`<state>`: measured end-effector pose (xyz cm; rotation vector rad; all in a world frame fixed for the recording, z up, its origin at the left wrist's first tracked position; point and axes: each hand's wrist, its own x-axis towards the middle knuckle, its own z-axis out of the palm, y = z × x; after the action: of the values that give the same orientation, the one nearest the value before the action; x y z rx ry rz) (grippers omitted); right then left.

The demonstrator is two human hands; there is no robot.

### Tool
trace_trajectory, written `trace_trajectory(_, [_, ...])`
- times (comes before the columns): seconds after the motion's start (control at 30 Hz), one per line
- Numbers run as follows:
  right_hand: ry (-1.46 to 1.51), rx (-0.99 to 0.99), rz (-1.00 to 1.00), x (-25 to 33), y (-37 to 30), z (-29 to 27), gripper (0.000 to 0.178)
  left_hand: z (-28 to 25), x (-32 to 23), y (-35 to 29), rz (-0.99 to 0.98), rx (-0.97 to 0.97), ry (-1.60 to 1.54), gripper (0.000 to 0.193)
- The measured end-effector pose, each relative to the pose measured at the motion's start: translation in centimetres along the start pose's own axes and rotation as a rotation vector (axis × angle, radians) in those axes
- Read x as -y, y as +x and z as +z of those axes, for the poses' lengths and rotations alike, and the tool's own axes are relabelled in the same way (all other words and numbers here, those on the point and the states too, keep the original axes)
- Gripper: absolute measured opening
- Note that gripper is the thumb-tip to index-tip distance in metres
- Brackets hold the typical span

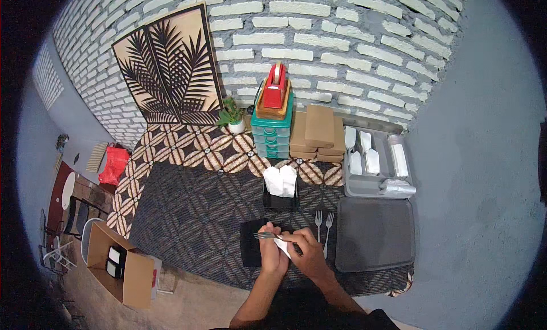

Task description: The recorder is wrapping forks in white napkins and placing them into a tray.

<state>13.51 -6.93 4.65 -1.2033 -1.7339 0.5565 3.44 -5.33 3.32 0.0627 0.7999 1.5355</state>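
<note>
Two hands (309,258) | gripping one fork (265,235) (plus one white paper (282,246)) | two forks (318,218) nearby

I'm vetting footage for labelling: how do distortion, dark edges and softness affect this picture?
In the head view, the brick wall's rows curve with the fisheye; the corners fall to black; the chair at far left looks small and soft; the tines of the fork at the hands can be made out, though the fingers hide part of it.
</note>
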Motion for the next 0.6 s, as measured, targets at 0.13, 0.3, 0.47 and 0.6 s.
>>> trace_trajectory(0.13, [0.249,-0.114,0.357,2.1,-0.1,-1.6,0.009,-0.9,-1.4,0.9,-0.284,-0.122,-0.254,0.026])
trace_trajectory(0.3, [1.053,-0.158,0.408,2.7,-1.0,-3.5,0.047,-1.3,-2.2,1.5,-0.466,-0.205,-0.489,0.032])
trace_trajectory(0.47, [1.537,-0.158,0.442,5.6,-1.1,-4.1,0.053,-1.6,-2.0,1.5,-0.440,0.110,-0.509,0.030])
trace_trajectory(0.6, [1.542,-0.098,0.683,6.1,-1.3,-3.4,0.051,0.1,-2.1,0.6,-0.325,0.095,-0.447,0.028])
